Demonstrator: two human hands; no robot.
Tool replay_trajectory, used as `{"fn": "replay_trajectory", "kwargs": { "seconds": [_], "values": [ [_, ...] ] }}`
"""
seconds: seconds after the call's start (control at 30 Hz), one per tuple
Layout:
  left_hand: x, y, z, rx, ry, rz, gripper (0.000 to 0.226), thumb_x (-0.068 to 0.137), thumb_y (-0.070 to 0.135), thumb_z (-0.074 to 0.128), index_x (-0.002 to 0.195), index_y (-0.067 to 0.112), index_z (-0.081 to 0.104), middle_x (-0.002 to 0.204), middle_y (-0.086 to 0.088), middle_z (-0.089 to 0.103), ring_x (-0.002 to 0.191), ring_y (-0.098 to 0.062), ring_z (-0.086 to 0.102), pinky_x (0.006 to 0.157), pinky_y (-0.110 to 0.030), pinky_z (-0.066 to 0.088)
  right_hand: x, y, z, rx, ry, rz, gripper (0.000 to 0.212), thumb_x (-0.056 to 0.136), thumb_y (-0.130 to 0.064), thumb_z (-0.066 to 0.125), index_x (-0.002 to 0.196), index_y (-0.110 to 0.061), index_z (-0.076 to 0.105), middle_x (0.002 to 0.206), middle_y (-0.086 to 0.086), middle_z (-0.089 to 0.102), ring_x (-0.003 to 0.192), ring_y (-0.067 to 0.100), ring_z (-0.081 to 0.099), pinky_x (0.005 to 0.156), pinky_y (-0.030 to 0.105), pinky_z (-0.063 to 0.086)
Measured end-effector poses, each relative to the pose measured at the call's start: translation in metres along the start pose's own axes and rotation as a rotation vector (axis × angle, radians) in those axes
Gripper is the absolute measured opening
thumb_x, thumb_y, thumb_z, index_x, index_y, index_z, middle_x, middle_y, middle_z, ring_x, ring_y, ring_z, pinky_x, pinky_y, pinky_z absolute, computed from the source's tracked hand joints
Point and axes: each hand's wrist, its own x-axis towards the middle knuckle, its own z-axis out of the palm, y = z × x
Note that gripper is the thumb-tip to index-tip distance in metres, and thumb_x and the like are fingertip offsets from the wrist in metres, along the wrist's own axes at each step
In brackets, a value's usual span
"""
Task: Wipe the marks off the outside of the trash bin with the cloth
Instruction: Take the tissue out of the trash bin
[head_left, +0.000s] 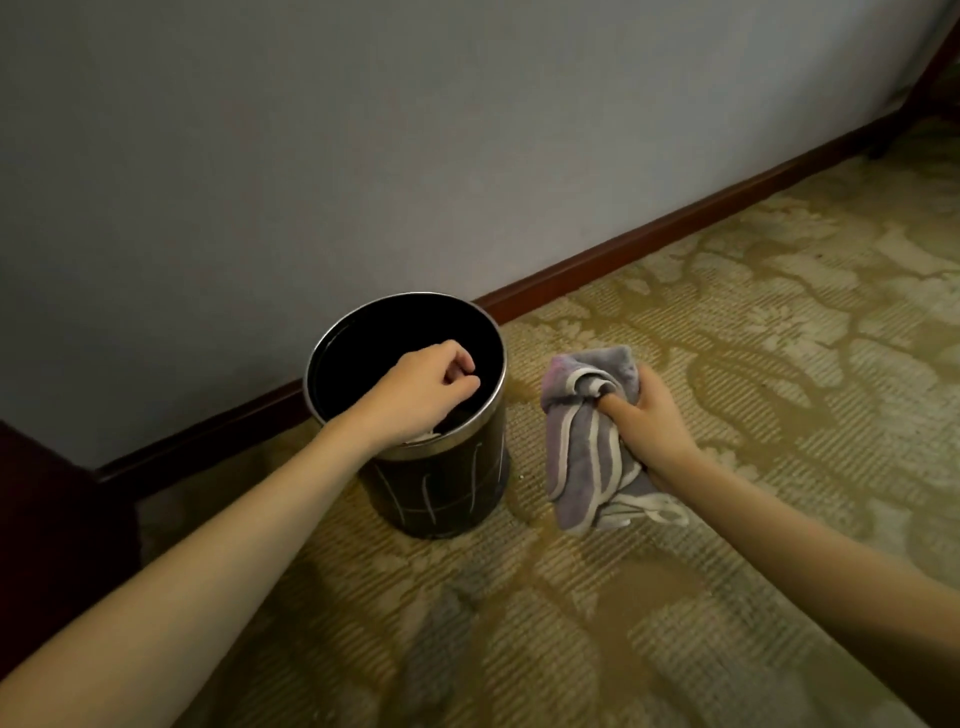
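head view: trash bin upright, mouth up; left hand curled, empty; right hand grips cloth.

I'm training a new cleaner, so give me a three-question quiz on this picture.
1. True or false: the cloth is pressed against the side of the trash bin.
2. Which of the two hands holds the cloth?
A. left hand
B. right hand
C. both
3. Fill in: the pale marks show on the bin's ___ wall.

Key: 1 false, the cloth is held beside the bin, apart from it; 2 B; 3 outer.
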Motion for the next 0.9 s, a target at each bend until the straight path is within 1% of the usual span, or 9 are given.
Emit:
{"fn": "replay_trajectory", "kwargs": {
  "seconds": [0.07,0.17,0.23,0.3,0.43,0.5,0.73,0.83,0.9],
  "values": [
    [-0.010,-0.007,-0.005,0.047,-0.059,0.018,0.021,0.093,0.033,0.056,0.112,0.026,0.058,0.097,0.013,0.060,0.087,-0.003,0.059,0.075,-0.023,0.051,0.003,0.000,0.004,-0.003,-0.023,-0.012,0.026,0.091,-0.011,0.054,0.117,-0.014,0.052,0.111,0.011,0.061,0.101,0.030,0.061,0.087,0.055,0.051],
    [-0.031,-0.020,-0.010,0.076,-0.095,0.052,0.021,0.093,0.035,0.055,0.113,0.030,0.057,0.101,0.016,0.058,0.094,0.000,0.057,0.076,-0.018,0.046,0.006,0.003,0.015,0.027,-0.062,-0.007,0.023,0.092,-0.008,0.054,0.114,-0.017,0.052,0.108,0.009,0.062,0.098,0.029,0.063,0.086,0.053,0.052],
    [-0.045,-0.028,-0.016,0.115,-0.095,0.085,0.024,0.093,0.038,0.053,0.115,0.029,0.058,0.105,0.015,0.058,0.097,0.002,0.054,0.081,-0.020,0.046,0.005,0.006,0.024,0.049,-0.100,0.020,0.023,0.092,-0.008,0.054,0.112,-0.018,0.052,0.109,0.010,0.063,0.099,0.028,0.063,0.087,0.055,0.051],
    [-0.054,-0.032,-0.023,0.175,-0.100,0.107,0.029,0.092,0.042,0.053,0.117,0.028,0.058,0.108,0.014,0.056,0.101,0.002,0.051,0.085,-0.023,0.045,0.004,0.010,0.032,0.057,-0.112,0.035,0.021,0.091,-0.008,0.056,0.110,-0.016,0.053,0.108,0.012,0.063,0.099,0.028,0.063,0.089,0.055,0.050],
    [-0.057,-0.037,-0.029,0.445,-0.161,0.213,0.038,0.091,0.049,0.050,0.124,0.030,0.054,0.115,0.018,0.052,0.108,0.002,0.045,0.091,-0.022,0.037,0.009,0.015,0.039,0.080,-0.092,0.069,0.020,0.091,-0.012,0.057,0.111,-0.013,0.052,0.109,0.013,0.061,0.101,0.030,0.061,0.090,0.055,0.049],
    [-0.055,-0.037,-0.023,0.506,-0.162,0.263,0.037,0.093,0.048,0.048,0.124,0.030,0.053,0.116,0.017,0.052,0.108,0.001,0.045,0.091,-0.021,0.035,0.013,0.015,0.039,0.117,-0.066,0.095,0.020,0.091,-0.014,0.056,0.111,-0.014,0.052,0.110,0.013,0.061,0.101,0.030,0.061,0.089,0.055,0.050],
    [-0.044,-0.030,-0.005,0.525,-0.108,0.326,0.025,0.097,0.038,0.045,0.114,0.027,0.059,0.108,0.013,0.059,0.100,-0.004,0.054,0.085,-0.023,0.041,0.020,0.017,0.042,0.190,0.016,0.122,0.020,0.089,-0.012,0.056,0.108,-0.007,0.058,0.104,0.018,0.065,0.094,0.031,0.065,0.085,0.053,0.053],
    [-0.052,-0.032,0.000,0.412,-0.053,0.277,0.026,0.097,0.034,0.047,0.115,0.022,0.061,0.105,0.010,0.060,0.096,-0.005,0.056,0.081,-0.026,0.048,0.021,0.020,0.043,0.207,0.007,0.137,0.020,0.089,-0.012,0.055,0.108,-0.006,0.059,0.103,0.020,0.066,0.094,0.033,0.065,0.083,0.051,0.054],
    [-0.056,-0.031,0.007,0.322,-0.009,0.221,0.027,0.097,0.030,0.048,0.118,0.019,0.062,0.105,0.008,0.060,0.097,-0.006,0.056,0.082,-0.027,0.049,0.022,0.020,0.044,0.205,0.018,0.148,0.021,0.089,-0.012,0.056,0.107,-0.003,0.058,0.103,0.023,0.065,0.094,0.035,0.065,0.083,0.052,0.053]
  ]
}}
